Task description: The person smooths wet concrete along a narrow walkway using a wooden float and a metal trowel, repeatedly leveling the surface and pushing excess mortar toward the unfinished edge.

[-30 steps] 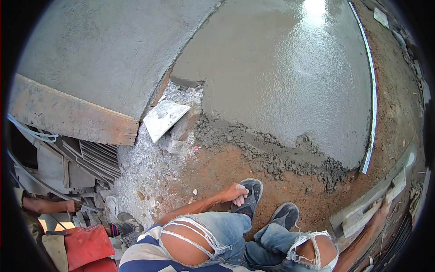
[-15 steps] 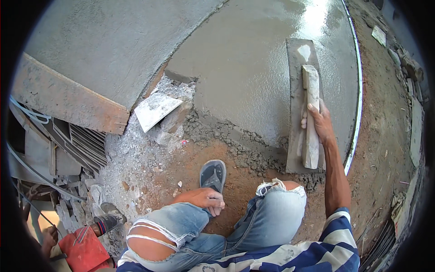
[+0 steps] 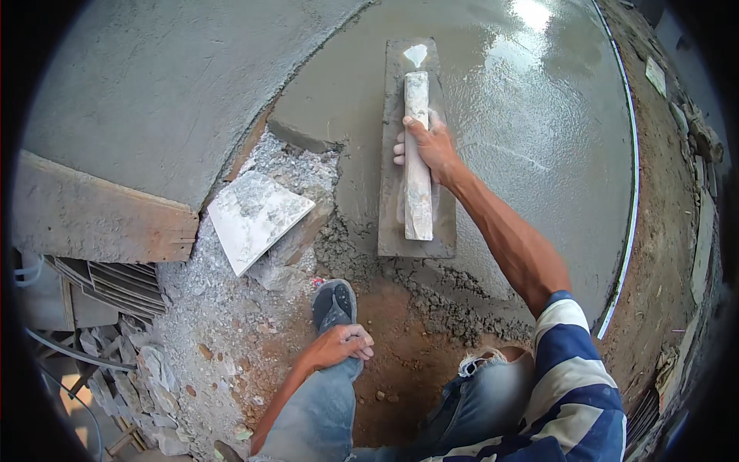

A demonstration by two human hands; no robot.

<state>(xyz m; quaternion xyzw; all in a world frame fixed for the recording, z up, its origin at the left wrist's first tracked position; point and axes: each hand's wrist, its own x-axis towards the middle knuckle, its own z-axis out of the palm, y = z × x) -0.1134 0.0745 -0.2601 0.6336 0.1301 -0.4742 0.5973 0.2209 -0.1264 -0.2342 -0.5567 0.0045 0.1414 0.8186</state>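
My right hand (image 3: 431,146) is wrapped round the worn wooden handle of a long rectangular concrete float (image 3: 444,223). The float lies flat on smooth, wet grey concrete (image 3: 531,185), and a white patch marks its far end. Its near end sits just above the rough, crumbly edge (image 3: 454,296) of that concrete. My left hand (image 3: 337,346) rests over my left knee, its fingers curled together with nothing visible in them.
A broken white-faced slab (image 3: 258,215) lies on rubble left of the wet concrete. Farther left are a raised grey slab (image 3: 169,85) and a wooden board (image 3: 100,212). A pale edging strip (image 3: 633,177) bounds the right side, with bare soil beyond.
My right hand has swept the float to the left and slightly farther away across the wet concrete. My body has leaned forward, and the other person at lower left is out of view.
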